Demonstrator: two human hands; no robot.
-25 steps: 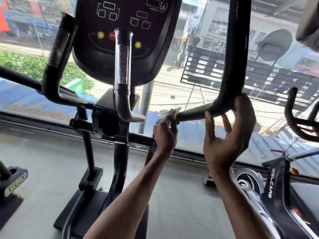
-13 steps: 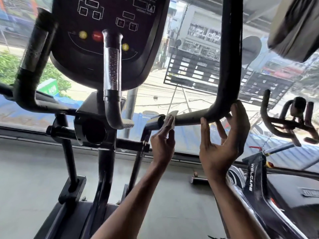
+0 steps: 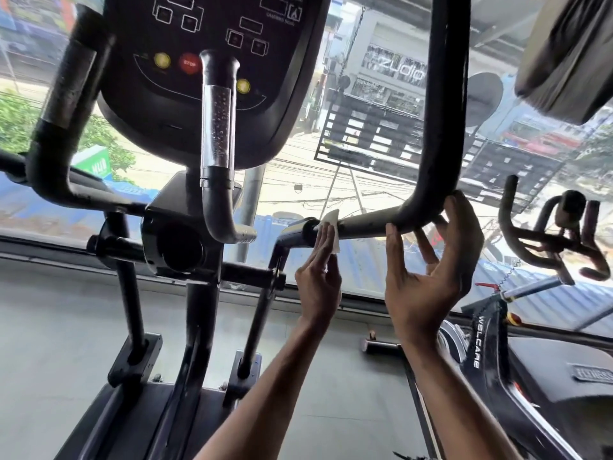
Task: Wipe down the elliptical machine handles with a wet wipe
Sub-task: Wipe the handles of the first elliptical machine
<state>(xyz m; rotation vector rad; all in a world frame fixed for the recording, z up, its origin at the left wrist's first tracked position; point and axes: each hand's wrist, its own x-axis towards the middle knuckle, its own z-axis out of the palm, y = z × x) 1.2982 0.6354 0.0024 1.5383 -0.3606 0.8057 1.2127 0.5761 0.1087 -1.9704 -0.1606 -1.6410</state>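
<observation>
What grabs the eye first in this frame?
The two hands on the black elliptical handle at centre. The left hand holds a white wet wipe against the handle's horizontal bar, and the right hand cups its bend. Above and to the left hangs the dark console with its red STOP button.
</observation>
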